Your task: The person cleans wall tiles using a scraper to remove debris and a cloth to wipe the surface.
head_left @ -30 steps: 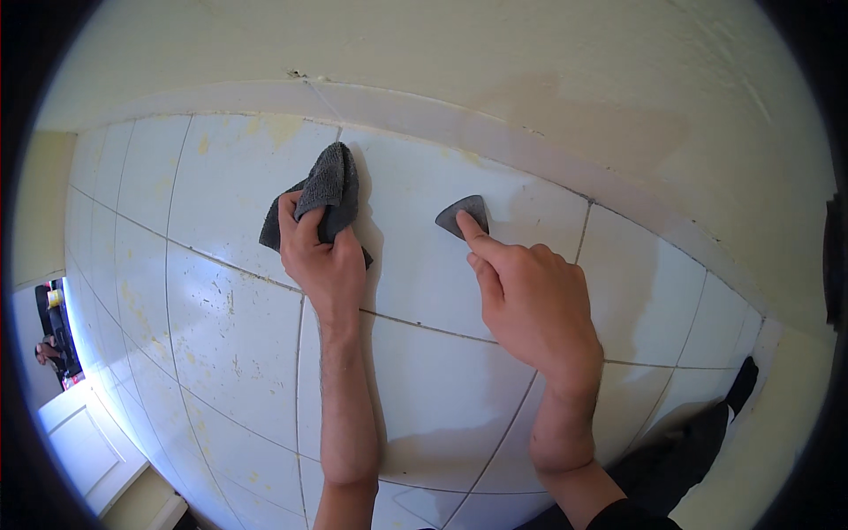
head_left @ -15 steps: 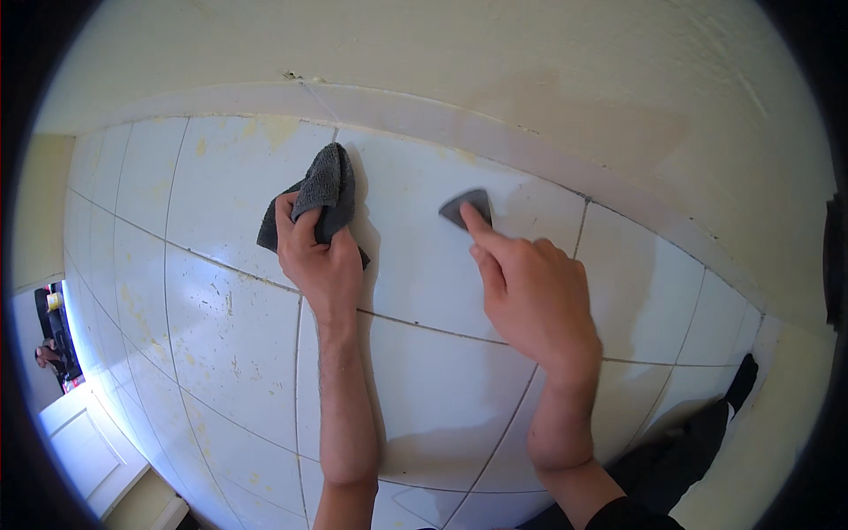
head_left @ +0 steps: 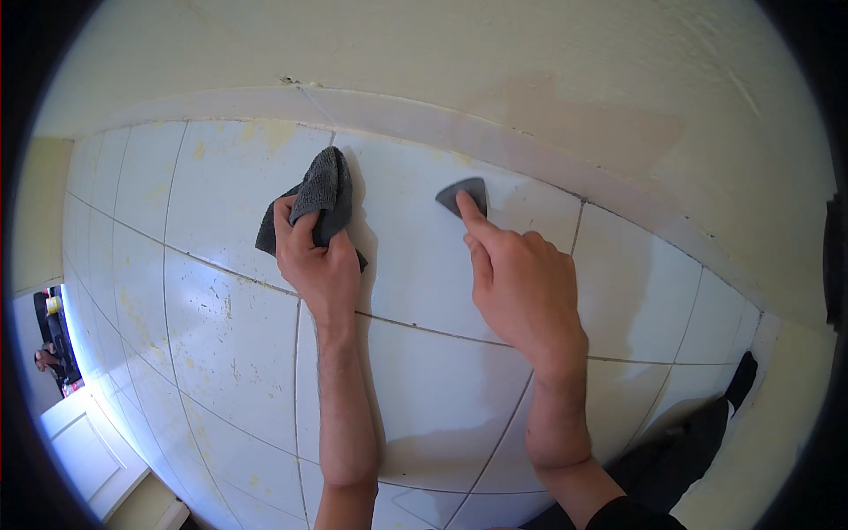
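Note:
A dark grey cloth (head_left: 325, 190) is bunched in my left hand (head_left: 318, 261), whose fingers are curled into its folds just above the white tiles (head_left: 424, 265). My right hand (head_left: 530, 291) is closed round a scraper. Only its dark grey, roughly triangular blade (head_left: 477, 189) shows, lying against the tile with my index finger stretched along it. Any handle is hidden inside the hand. Faint yellowish marks (head_left: 461, 159) lie on the tile's upper edge, close to the blade.
More yellow stains (head_left: 278, 132) and flecks spot the tiles at the left. A pale baseboard (head_left: 397, 110) and cream wall (head_left: 424, 44) border the far side. My dark-clothed leg (head_left: 680, 450) stretches along the lower right. A white panelled door (head_left: 93, 450) stands at lower left.
My right hand and the scraper have shifted slightly left and away from me over the tile. My left hand stays in place with the cloth.

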{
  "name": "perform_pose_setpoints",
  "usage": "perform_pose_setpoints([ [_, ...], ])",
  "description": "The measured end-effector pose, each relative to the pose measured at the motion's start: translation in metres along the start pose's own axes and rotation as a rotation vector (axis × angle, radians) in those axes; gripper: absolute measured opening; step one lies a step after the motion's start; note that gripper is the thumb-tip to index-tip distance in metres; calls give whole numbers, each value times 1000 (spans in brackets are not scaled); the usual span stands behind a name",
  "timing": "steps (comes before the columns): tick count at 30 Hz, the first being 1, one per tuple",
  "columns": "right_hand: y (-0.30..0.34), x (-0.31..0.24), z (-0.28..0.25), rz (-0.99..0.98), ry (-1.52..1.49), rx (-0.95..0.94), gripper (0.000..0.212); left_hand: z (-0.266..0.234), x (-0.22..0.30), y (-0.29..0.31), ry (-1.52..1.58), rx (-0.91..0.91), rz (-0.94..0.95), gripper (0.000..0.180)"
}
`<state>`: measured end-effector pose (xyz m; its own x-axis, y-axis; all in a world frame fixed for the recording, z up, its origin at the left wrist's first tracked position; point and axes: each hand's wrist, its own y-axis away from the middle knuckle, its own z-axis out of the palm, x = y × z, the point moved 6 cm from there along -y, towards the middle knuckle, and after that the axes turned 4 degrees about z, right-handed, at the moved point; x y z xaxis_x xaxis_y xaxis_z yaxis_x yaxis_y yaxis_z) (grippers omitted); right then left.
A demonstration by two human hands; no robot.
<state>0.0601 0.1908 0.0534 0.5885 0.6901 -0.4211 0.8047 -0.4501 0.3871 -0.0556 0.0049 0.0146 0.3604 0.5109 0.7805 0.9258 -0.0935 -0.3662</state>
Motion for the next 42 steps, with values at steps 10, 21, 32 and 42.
perform_pose_setpoints([
  [10, 0, -3, -2, -33, 12, 25, 40, 0, -1, 1, 7, -18, -34, 28],
  [21, 5, -6, 0, -64, 30, -2, 39, -1, -1, 1, -8, -24, -18, 29],
  [32, 7, -11, 2, -106, 111, 10, 44, -1, -4, 2, -2, -22, -39, 26],
  [42, 5, -9, 2, -103, -36, 101, 39, -1, 0, 1, -17, -2, 9, 25],
])
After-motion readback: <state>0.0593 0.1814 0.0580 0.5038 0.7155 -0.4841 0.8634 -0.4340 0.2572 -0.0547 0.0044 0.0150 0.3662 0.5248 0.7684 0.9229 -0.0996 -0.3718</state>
